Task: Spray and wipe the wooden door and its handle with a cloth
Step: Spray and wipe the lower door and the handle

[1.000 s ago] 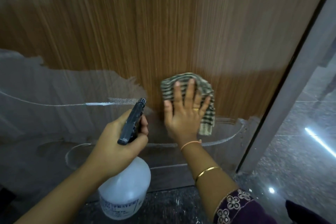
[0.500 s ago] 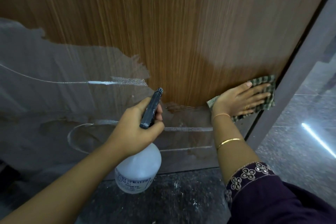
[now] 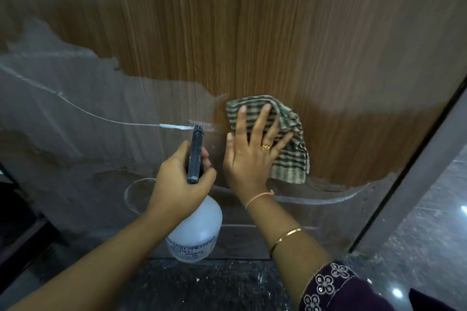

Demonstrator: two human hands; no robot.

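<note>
The wooden door [image 3: 252,33] fills the view, brown grain above and a dull grey film across its lower part. My right hand [image 3: 250,149] presses a green-and-cream checked cloth [image 3: 285,159] flat against the door at the film's edge, fingers spread and straight. Just left of it, my left hand [image 3: 179,179] grips the black trigger head of a white spray bottle [image 3: 195,232], nozzle pointing up at the door. The bottle's body hangs below the hand. No door handle is in view.
A grey door frame [image 3: 414,174] runs diagonally down the right side, with glossy stone floor [image 3: 429,247] beyond it. Dark speckled floor [image 3: 202,285] lies at the door's foot. A dark opening [image 3: 15,209] shows at the far left.
My right hand has swept the cloth from the door's right edge back left toward the middle, beside the spray bottle. The left hand holds the bottle much as before.
</note>
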